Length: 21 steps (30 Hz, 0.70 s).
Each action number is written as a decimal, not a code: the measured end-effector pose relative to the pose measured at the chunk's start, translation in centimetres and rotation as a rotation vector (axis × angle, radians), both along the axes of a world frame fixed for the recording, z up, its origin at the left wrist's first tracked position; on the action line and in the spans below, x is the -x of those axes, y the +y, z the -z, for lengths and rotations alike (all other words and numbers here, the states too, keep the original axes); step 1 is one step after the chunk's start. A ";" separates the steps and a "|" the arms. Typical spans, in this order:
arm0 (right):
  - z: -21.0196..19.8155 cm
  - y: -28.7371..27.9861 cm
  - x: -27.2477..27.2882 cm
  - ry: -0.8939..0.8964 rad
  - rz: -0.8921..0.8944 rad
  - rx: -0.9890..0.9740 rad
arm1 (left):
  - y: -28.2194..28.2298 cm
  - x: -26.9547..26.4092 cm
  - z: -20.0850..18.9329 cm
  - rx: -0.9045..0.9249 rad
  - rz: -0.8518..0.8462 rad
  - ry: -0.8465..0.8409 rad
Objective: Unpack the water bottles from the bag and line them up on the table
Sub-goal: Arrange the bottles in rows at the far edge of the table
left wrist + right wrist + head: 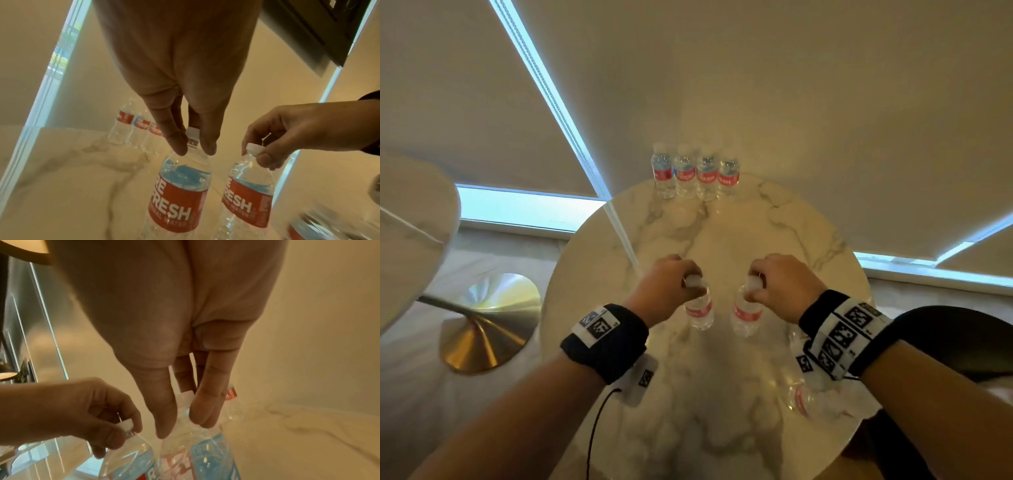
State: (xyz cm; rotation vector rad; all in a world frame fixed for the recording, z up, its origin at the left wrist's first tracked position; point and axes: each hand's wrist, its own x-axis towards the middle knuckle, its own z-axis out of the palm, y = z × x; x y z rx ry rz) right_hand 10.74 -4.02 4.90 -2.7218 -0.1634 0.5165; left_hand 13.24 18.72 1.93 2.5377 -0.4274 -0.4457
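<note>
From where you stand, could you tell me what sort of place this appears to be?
Probably a café or lounge seating area: a round marble-look table, a second table with a brass cone base alongside, and drawn roller blinds over big windows.

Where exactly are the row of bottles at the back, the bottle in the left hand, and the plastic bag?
Row of bottles (695, 174): head view, on the red labels.
Left hand's bottle (176, 201): left wrist view, on its red label.
Plastic bag (835, 401): head view, on its crumpled clear film.
</note>
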 end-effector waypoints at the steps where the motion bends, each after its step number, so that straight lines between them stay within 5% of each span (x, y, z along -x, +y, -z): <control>1: -0.6 0.5 -1.8 -0.018 0.001 -0.007 | 0.7 -1.7 -0.5 -0.010 -0.004 -0.031; 10: -0.6 7.6 -20.1 -0.028 0.020 -0.066 | 4.9 -18.5 -0.9 -0.073 -0.101 -0.137; 21: 3.9 11.9 -30.2 -0.113 0.006 0.036 | 5.5 -28.8 2.8 -0.069 -0.065 -0.182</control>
